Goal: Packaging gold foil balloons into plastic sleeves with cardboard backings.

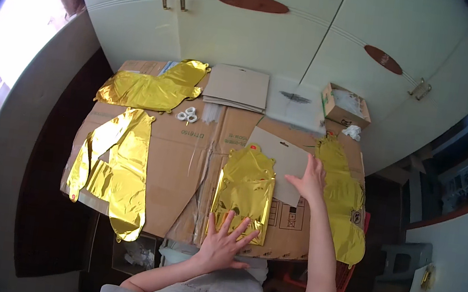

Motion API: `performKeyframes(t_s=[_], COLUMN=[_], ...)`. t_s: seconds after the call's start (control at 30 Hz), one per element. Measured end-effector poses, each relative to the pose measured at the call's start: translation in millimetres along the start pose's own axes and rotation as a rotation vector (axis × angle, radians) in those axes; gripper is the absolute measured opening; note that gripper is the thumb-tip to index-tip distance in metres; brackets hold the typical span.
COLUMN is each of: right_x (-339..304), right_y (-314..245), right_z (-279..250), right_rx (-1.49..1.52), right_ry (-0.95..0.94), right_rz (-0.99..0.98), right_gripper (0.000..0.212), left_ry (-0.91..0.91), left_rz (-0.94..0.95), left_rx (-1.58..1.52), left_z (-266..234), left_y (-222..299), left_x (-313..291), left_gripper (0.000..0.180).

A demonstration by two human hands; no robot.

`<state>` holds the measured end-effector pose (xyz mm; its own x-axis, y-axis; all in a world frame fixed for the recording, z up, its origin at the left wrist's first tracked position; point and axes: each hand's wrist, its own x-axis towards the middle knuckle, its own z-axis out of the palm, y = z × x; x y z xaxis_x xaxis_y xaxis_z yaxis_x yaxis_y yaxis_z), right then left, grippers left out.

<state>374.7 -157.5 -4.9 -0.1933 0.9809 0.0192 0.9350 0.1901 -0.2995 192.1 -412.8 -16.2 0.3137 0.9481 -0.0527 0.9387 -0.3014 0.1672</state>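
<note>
A gold foil balloon (244,192), flat and folded into a rectangle with its rounded top showing, lies near the middle of the cardboard. My left hand (223,247) rests on its lower end, fingers spread. Partly beneath the balloon, a tilted grey card (283,159) with a hanging slot reaches out to the right. At that card's right edge is my right hand (308,180), thumb stretched over the card and fingers apart from it. A longer flat gold balloon (340,198) lies just right of this hand.
Flat gold balloons lie at left (132,162) and back left (149,92). Small white ribbon rolls (188,116), a stack of grey cards (237,86), clear plastic bags (293,103) and a small box (347,106) occupy the cardboard (175,168). White cabinets (248,35) stand behind.
</note>
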Motion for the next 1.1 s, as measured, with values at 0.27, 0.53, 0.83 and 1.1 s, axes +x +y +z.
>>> performKeyframes(t_s=[0.27, 0.53, 0.83, 1.1], right_x=[28, 45, -86, -178], right_y=[-5, 51, 40, 25], right_z=[-4, 1, -93, -21], right_rx=[0.097, 0.776, 0.941, 0.774], right_ry=[-0.097, 0.066, 0.353, 0.02], right_rz=[0.063, 0.043, -0.662, -0.996], right_gripper=[0.114, 0.056, 0.014, 0.02], left_ry=[0.033, 0.024, 0.15, 0.346], left_rz=[-0.009, -0.022, -0.078, -0.176], left_rx=[0.027, 0.024, -0.108, -2.181], left_z=[-6, -5, 1, -19], left_y=[4, 5, -5, -61], left_x=[1, 3, -8, -42], left_gripper=[0.102, 0.105, 0.097, 0.081])
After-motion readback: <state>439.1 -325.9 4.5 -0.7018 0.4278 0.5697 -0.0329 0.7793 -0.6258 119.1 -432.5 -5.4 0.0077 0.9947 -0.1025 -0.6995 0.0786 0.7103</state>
